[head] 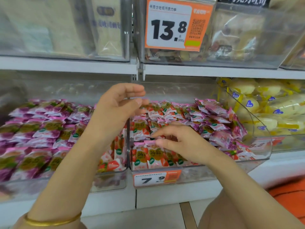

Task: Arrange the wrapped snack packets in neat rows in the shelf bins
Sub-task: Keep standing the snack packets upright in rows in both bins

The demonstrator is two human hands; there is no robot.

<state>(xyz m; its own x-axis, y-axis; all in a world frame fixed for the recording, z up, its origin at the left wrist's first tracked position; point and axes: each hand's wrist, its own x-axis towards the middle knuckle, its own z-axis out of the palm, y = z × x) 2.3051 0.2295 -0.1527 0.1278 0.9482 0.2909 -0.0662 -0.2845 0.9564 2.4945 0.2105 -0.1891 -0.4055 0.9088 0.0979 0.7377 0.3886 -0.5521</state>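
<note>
Two clear shelf bins sit side by side on the lower shelf. The left bin [109, 182] holds purple-and-pink wrapped snack packets [41, 129] in rows. The middle bin [198, 172] holds red-and-white packets [148, 156] at its front and left, with purple packets [219, 123] piled along its right side. My left hand [115, 109] hovers above the divider between the bins, fingers relaxed and spread, holding nothing. My right hand [178, 142] is over the front red packets in the middle bin, fingers loosely bent, fingertips near the packets; nothing is gripped.
A bin of yellow wrapped cakes [272, 109] stands to the right. The upper shelf carries clear bins and an orange 13.8 price tag [175, 25]. A 7.9 price tag [156, 179] hangs on the middle bin's front. An orange object [290, 195] sits at the lower right.
</note>
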